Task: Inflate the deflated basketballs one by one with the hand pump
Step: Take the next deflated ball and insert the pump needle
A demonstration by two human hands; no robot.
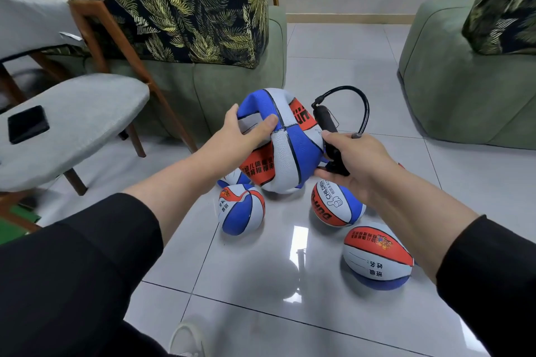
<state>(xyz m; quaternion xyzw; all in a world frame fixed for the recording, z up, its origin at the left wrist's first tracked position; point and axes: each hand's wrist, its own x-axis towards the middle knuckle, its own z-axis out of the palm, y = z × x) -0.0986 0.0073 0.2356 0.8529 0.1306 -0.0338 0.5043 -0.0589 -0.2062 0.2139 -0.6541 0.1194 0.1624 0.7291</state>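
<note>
My left hand (246, 132) grips a dented, partly collapsed blue, grey and red basketball (285, 151) and holds it above the tiled floor. My right hand (352, 162) is wrapped round a black hand pump (327, 127) just right of that ball. The pump's black hose (364, 109) arcs up and back down toward my right hand. Below lie other balls of the same colours: one (242, 209) under my left wrist, one (338, 204) under my right hand, one (378, 255) nearer me on the right. A further ball (232, 178) peeks out behind the held one.
A grey-cushioned wooden chair (72, 124) with a black phone (27, 124) on its seat stands at the left. A green sofa (232, 81) with leaf-print cushions is behind the balls, another green sofa (464, 81) at the right. My shoe (185, 339) shows at the bottom.
</note>
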